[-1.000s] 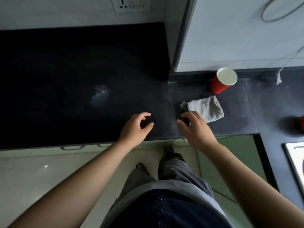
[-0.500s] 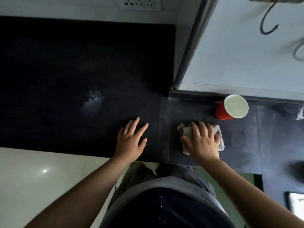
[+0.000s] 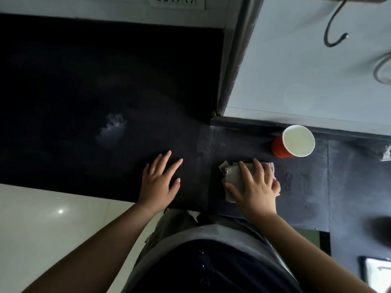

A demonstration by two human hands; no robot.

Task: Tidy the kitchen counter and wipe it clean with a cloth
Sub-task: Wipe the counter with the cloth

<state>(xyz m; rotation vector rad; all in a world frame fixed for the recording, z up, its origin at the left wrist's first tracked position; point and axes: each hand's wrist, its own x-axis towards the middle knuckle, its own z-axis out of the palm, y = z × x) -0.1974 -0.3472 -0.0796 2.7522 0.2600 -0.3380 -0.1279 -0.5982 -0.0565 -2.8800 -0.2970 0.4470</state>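
Note:
A crumpled grey cloth [image 3: 231, 175] lies on the dark counter [image 3: 302, 187] near its front edge. My right hand [image 3: 257, 187] presses flat on top of the cloth, fingers spread over it, and hides most of it. My left hand [image 3: 160, 181] rests flat on the counter to the left of the cloth, fingers apart, holding nothing. A red paper cup [image 3: 293, 141] with a white inside stands upright behind and to the right of the cloth, near the wall.
A pale smudge [image 3: 112, 132] marks the dark counter to the far left of my hands. A white wall corner with a metal edge strip [image 3: 234, 60] juts out behind the cloth. A small white scrap [image 3: 386, 154] lies at the right edge.
My right hand has come down onto the cloth and now presses it flat. My left hand has opened and laid flat on the counter. The view has shifted closer to the counter.

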